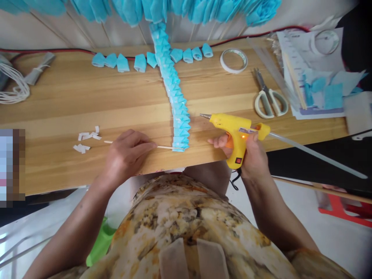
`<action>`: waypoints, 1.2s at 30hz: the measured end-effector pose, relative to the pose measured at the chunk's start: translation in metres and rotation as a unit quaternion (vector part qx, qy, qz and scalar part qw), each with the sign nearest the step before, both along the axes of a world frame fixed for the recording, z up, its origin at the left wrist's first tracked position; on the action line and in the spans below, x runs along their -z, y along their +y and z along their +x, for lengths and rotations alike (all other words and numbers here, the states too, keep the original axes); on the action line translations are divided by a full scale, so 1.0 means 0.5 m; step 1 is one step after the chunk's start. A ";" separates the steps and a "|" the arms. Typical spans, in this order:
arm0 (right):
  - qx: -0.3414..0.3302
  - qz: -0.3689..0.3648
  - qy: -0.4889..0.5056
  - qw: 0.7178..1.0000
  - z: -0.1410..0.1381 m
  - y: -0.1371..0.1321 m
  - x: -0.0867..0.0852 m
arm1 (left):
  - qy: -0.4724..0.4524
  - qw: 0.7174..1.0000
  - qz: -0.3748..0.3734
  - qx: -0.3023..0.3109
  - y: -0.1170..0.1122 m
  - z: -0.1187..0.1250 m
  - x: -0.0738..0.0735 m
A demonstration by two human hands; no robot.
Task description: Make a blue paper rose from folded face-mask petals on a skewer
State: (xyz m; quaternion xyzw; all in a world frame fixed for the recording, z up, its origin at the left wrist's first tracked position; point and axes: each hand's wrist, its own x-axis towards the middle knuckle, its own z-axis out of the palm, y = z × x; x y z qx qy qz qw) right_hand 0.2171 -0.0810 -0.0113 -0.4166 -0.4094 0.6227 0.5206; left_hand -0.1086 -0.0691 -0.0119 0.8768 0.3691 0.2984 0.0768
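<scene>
My left hand point(128, 155) pinches a thin pale stick point(167, 147) just above the wooden table. Its right end lies over the near end of a long strip of folded light-blue pieces point(177, 104), which runs away from me up the table. In my right hand point(252, 155) is a yellow glue gun point(232, 124), its indicator lit orange. The metal nozzle points left, to the right of the strip and apart from it. One finger is at the orange trigger. From the gun's back sticks a long translucent glue stick point(316, 155).
Small white paper bits point(88, 135) lie left of my left hand. Blue folded pieces point(140, 63) line the back, below hanging blue bunches point(154, 9). At the right are a tape roll point(234, 61), scissors point(269, 99) and papers point(314, 112). White cord point(14, 87) lies far left.
</scene>
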 end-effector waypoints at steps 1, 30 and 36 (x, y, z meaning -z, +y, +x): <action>-0.002 -0.001 0.004 1.000 0.001 0.000 0.001 | -0.001 1.000 -0.004 0.000 0.000 0.000 0.000; -0.001 -0.016 -0.004 1.000 0.003 0.002 0.001 | 0.021 0.999 -0.027 -0.026 0.002 0.000 -0.002; -0.051 0.025 -0.106 0.993 0.018 -0.011 -0.010 | 0.007 0.999 -0.036 -0.025 0.003 0.000 0.000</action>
